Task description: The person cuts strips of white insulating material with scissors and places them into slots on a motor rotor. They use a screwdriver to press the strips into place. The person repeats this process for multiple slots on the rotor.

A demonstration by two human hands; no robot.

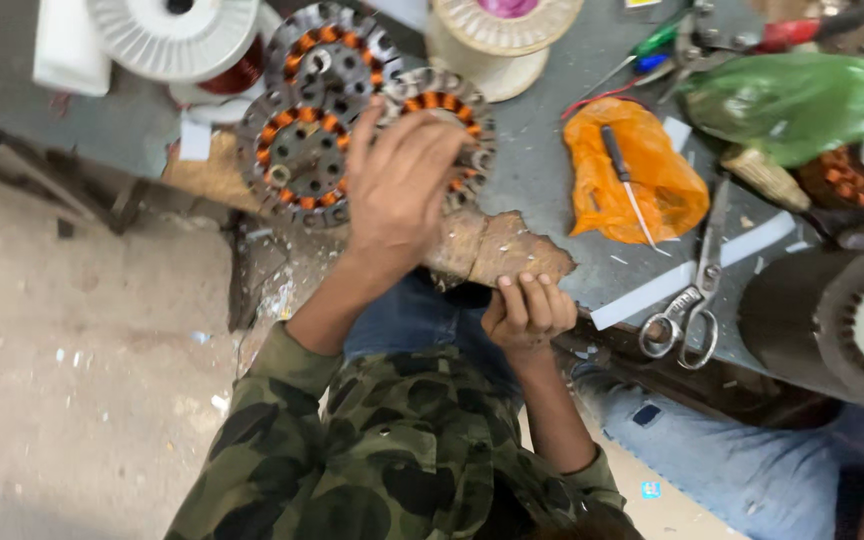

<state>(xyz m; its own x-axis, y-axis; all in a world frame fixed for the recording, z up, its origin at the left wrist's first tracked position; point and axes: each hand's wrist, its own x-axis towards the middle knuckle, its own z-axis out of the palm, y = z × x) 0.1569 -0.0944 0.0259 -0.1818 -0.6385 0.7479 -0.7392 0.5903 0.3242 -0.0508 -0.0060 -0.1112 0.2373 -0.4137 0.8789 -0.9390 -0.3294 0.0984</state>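
Observation:
My left hand lies with fingers spread over a round metal stator with orange copper windings on the grey workbench. Two more such stators sit just to its left and behind, overlapping one another. My right hand is curled into a loose fist at the bench's worn brown front edge, fingertips against it, with nothing visible in it. Both sleeves are camouflage cloth.
White wire spools stand at the back. An orange plastic bag with a thin tool on it, scissors, a white paper strip, a green bag and a large motor body lie to the right. Another person's jeans-clad leg is at lower right.

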